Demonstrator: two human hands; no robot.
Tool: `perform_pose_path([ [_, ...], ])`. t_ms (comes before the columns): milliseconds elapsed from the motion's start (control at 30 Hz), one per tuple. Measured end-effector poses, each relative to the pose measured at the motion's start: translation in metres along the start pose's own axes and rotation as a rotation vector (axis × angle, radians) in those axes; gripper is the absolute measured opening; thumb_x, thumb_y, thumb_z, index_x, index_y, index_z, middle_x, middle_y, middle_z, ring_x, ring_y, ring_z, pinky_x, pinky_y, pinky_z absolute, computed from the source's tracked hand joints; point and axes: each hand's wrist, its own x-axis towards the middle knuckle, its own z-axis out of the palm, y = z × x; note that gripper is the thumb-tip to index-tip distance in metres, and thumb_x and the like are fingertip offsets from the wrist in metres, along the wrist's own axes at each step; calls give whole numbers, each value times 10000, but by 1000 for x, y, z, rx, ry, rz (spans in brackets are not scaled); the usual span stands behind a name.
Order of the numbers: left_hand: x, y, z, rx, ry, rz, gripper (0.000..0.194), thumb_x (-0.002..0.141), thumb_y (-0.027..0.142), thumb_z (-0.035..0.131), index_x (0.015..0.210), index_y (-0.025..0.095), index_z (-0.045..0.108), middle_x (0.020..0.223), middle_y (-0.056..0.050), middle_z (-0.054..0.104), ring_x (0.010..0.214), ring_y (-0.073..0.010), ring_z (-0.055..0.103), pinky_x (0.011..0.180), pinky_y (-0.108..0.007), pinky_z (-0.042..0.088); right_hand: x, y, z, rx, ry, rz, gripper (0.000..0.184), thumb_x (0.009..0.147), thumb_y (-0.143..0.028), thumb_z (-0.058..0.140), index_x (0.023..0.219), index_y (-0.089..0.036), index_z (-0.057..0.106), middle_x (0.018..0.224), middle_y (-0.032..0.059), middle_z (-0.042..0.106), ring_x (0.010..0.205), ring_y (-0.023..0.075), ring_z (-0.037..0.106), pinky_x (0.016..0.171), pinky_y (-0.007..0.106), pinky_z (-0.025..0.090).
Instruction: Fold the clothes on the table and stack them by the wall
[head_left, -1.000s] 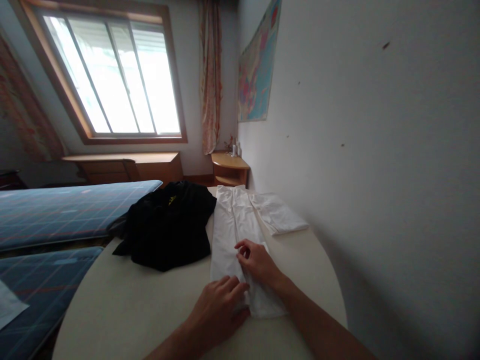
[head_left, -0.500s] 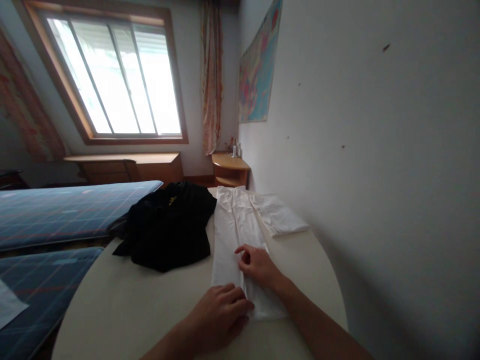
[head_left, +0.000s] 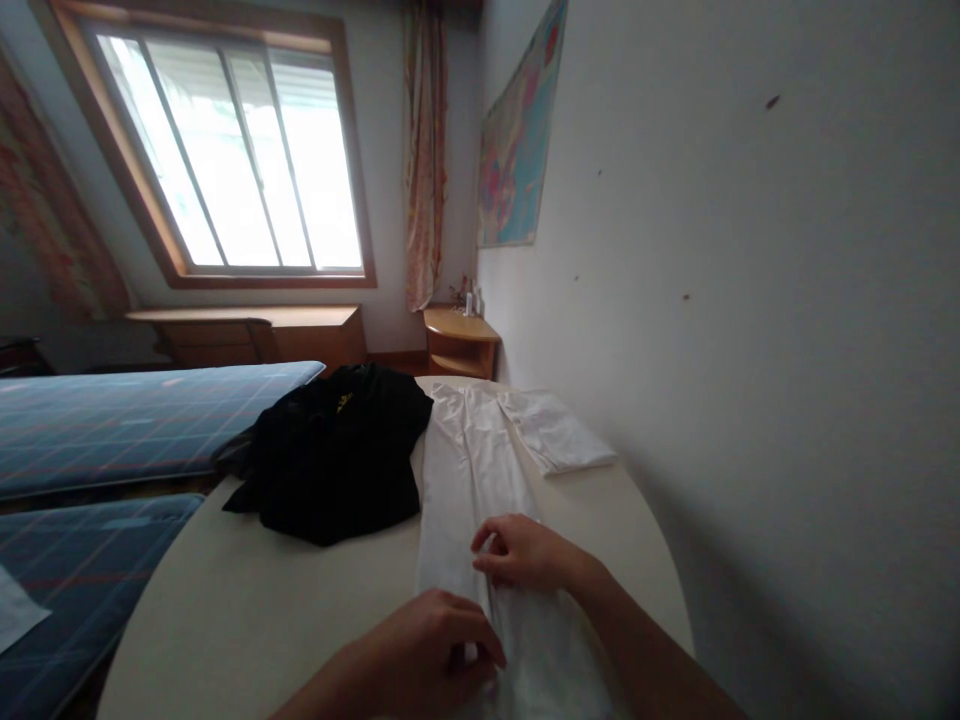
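A long white garment (head_left: 450, 470) lies lengthwise on the round cream table (head_left: 262, 610), with a crease or seam running down its middle; its exact kind is unclear. My left hand (head_left: 439, 640) is curled over its near part, with thumb and fingertips pinching the cloth by the crease. Farther up, my right hand (head_left: 529, 555) rests on the right half, its fingers bent and gripping the cloth near the middle. The near end of the garment runs out of view at the bottom. A folded white cloth (head_left: 559, 430) lies beside its far end, on the right.
A rumpled black garment (head_left: 337, 460) with a small yellow mark lies left of the white one. Two blue checked mattresses (head_left: 135, 425) stand left of the table. The white wall (head_left: 750, 400) runs close along the right. A corner shelf (head_left: 459, 325) and desk stand behind.
The white garment has slid toward me, its far end now nearer. Both hands have moved toward me with it. The black garment and the folded white cloth stay in place.
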Motion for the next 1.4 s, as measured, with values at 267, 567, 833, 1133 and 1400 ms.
perform_pose_path([
  [267,-3,-16,-1,271,21,-126,778,817,348,701,1506,308,342,1634,-80,179,1487,-354,150,1174,-582,214,30,2,-30,-183,134,30,280,913,-353,543,931,-139,723,797,58,740,616,129,636,587,211,439],
  [567,-5,-17,5,368,-109,-139,854,897,611,527,1571,268,132,1629,-115,73,1484,-393,56,1156,-636,171,113,-6,-36,-454,504,224,328,887,-462,559,965,-196,734,995,102,750,985,248,676,791,302,443],
  [833,-3,-22,9,435,-131,-79,897,878,749,411,1573,271,108,1620,-151,116,1467,-434,130,1113,-694,190,134,-2,-33,-469,588,301,259,929,-353,476,1044,-196,647,1018,100,732,943,229,676,753,300,438],
  [1133,-6,-45,40,663,-13,50,764,948,495,534,1569,314,127,1593,-146,266,1421,-400,314,1095,-578,311,121,0,-13,-601,512,-3,537,945,-437,487,1455,-285,409,1535,96,391,1387,271,358,1105,419,258],
  [1400,-1,-21,17,454,101,156,404,964,355,545,1354,262,492,1225,-60,680,1012,-224,660,840,-324,543,89,-11,-10,-669,292,-42,632,845,-611,554,1380,-275,530,1453,128,475,1308,344,422,1050,499,342],
])
